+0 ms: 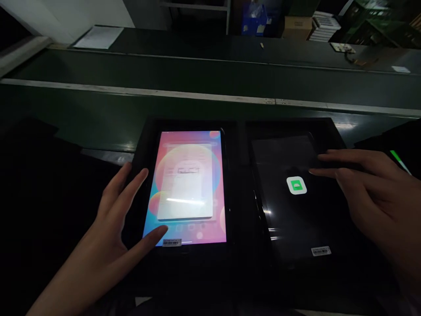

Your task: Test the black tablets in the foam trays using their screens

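Two tablets lie side by side in black trays. The left tablet [194, 184] shows a pink and blue screen with a pale window over it. Its lower edge carries a small barcode label [172, 242]. My left hand [112, 232] is open with fingers spread at this tablet's left side, the thumb over its lower left corner. A dark screen with a white and green icon [296, 185] shows on the right tablet [283, 224], which also bears a barcode label [321, 250]. My right hand [371, 193] holds nothing, its fingers stretched over that screen near the icon; whether they touch is unclear.
Behind the trays [237, 131] run green work surfaces [197, 79] with pale dividing strips. A paper sheet [98, 37] lies at the far left. At the back right stand a blue bin [254, 22], a cardboard box [297, 27] and a white stack [324, 26].
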`<state>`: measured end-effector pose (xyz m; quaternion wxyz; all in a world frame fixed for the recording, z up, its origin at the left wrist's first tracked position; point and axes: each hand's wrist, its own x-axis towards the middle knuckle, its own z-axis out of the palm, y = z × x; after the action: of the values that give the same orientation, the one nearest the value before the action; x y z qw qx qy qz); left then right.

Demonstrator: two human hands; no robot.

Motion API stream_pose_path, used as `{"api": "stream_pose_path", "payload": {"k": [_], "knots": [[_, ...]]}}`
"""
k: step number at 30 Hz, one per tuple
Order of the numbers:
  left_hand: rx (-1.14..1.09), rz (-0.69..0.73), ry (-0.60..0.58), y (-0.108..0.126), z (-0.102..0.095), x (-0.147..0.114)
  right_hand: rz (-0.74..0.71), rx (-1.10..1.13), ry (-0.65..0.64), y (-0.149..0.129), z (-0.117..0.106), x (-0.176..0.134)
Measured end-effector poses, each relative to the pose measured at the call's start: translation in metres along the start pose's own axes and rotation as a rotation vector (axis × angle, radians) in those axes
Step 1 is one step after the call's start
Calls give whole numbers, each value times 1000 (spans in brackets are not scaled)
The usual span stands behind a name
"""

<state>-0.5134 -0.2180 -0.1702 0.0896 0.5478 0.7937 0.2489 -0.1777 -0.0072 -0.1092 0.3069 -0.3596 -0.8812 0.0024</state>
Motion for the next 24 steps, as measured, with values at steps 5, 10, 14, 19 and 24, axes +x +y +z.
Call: {"api": "stream_pose_path", "payload": {"k": [5,10,14,19,24], "knots": [[7,34,-87,-1,-6,-2,30,-12,-79,2,-3,0],[-32,80,-83,-4,-11,-3,-30,14,-104,17,-3,1],[-80,83,-78,-10,-11,-3,-15,33,-80,21,0,2],[-51,112,-76,-13,-11,-2,55,39,-99,8,-1,3],[-89,51,-104,-7,-15,-2,75,9,-53,-2,-1,0]]}}
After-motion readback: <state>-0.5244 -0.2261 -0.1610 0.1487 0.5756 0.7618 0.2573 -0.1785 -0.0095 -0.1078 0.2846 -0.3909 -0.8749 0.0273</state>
